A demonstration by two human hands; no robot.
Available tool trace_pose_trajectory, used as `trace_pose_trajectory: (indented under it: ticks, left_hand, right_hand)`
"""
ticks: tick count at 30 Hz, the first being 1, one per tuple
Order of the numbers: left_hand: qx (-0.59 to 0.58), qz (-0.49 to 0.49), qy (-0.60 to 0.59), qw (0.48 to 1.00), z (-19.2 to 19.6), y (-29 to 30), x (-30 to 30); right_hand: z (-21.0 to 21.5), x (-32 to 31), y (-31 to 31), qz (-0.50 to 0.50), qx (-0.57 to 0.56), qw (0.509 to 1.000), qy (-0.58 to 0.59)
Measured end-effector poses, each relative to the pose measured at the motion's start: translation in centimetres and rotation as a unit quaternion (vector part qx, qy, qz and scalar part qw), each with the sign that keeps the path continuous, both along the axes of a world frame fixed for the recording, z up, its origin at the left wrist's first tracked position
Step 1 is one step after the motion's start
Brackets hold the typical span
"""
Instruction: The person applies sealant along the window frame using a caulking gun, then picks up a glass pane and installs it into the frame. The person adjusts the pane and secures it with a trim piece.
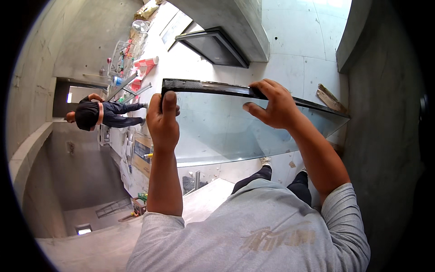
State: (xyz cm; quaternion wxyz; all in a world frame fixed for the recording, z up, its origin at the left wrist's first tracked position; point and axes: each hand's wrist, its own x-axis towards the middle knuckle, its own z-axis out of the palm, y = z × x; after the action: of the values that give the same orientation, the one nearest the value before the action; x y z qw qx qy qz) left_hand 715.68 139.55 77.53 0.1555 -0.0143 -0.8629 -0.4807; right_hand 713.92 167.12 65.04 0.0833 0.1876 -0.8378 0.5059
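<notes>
Glass pane (213,129): gripped; release seemingly left
Left hand (163,123): fingers clamped on pane's left end
Right hand (274,105): fingers clamped on pane's mid-edge
Framed panel (212,48): beyond pane

Ahead of you, a black-framed panel (215,47) rests beside a grey concrete pillar (240,29) on the pale floor (287,70). To your left, a co-worker (88,115) in dark clothing stands near a metal ladder (138,91) and red-and-white sheeting (146,64); to your right, a piece of wood (331,98) lies near the wall (385,118).
</notes>
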Motion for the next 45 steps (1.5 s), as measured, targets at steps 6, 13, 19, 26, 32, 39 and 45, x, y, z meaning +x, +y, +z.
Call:
trace_pose_trajectory:
  ticks: [6, 13, 19, 26, 32, 39, 45]
  left_hand:
    - [0.046, 0.041, -0.047, 0.997, 1.5, -0.1, -1.3]
    - [0.08, -0.055, -0.081, 0.992, 1.6, -2.2, -1.2]
    - [-0.027, -0.09, -0.127, 0.987, 2.9, -1.2, -3.9]
    - [-0.038, -0.034, -0.067, 0.996, -0.1, -0.8, -6.7]
    - [-0.002, 0.018, -0.064, 0.998, -1.4, -2.0, -7.9]
    - [-0.154, 0.067, -0.075, 0.983, -0.5, -2.6, -8.6]
    - [-0.236, 0.203, 0.026, 0.95, -1.3, -1.9, -10.0]
  right_hand:
    - [0.5, -1.5, -2.0, -0.037, 0.009, 0.999, -0.001]
    - [-1.5, -2.4, -2.5, -0.061, 0.032, 0.997, 0.044]
    - [-2.1, -4.1, -1.7, -0.073, 0.015, 0.995, 0.06]
    - [-3.8, -6.5, 1.1, 0.027, -0.121, 0.991, -0.044]
    - [-15.9, -5.4, 11.0, 0.006, -0.108, 0.969, -0.221]
    - [-25.4, -4.2, 17.3, -0.139, -0.125, 0.955, -0.23]
    - [-25.3, -4.2, 16.9, -0.239, -0.071, 0.964, -0.097]
